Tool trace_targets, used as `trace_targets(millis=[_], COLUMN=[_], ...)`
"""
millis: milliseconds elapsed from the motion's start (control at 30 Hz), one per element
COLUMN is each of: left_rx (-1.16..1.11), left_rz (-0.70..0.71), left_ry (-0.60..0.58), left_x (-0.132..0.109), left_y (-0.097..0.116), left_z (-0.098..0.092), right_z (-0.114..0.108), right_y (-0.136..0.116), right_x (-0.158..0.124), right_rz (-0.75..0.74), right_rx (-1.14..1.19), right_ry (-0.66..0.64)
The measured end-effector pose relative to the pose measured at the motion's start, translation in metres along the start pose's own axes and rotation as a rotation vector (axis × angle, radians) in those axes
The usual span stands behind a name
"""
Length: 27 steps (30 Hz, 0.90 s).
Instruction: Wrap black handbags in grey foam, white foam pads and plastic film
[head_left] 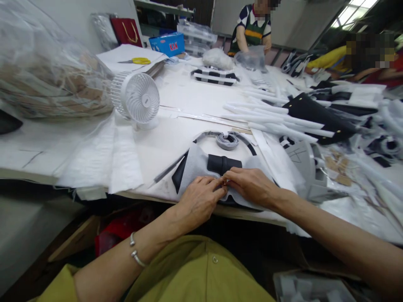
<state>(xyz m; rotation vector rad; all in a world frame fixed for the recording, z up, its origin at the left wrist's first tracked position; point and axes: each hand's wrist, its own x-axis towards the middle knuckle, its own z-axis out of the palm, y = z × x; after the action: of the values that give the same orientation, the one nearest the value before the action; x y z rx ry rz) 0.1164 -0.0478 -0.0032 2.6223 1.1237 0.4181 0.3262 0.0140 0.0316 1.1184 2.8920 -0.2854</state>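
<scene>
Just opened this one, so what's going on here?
A person has both hands together at the near edge of a white table. The left hand and right hand meet at a small coppery bit, too small to identify, beside a black piece amid pale grey sheeting. A coiled grey strap lies just beyond. Across the table, another person handles clear plastic.

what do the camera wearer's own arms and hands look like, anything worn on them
Both the left hand and the right hand are bare, without gloves. The left wrist carries a silver-coloured open bracelet with rounded ends. A mustard-yellow sleeve shows on the left arm; no sleeve shows on the right.
</scene>
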Motion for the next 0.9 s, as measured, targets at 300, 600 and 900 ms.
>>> trace_targets(millis=[300,600,900], left_rx=[-0.028,-0.073,-0.038], left_rz=[-0.015,-0.001,0.013], left_ry=[0.000,0.013,0.044], left_x=[-0.004,-0.007,-0.005], left_y=[-0.001,-0.007,-0.007], left_z=[-0.004,0.004,0.008], right_z=[-0.019,-0.009,-0.003], right_y=[0.001,0.002,-0.024], right_x=[0.015,0.019,0.019], right_rz=[-0.381,-0.335,0.211], right_rx=[-0.090,-0.181,-0.064], right_ry=[-0.199,-0.204,-0.099])
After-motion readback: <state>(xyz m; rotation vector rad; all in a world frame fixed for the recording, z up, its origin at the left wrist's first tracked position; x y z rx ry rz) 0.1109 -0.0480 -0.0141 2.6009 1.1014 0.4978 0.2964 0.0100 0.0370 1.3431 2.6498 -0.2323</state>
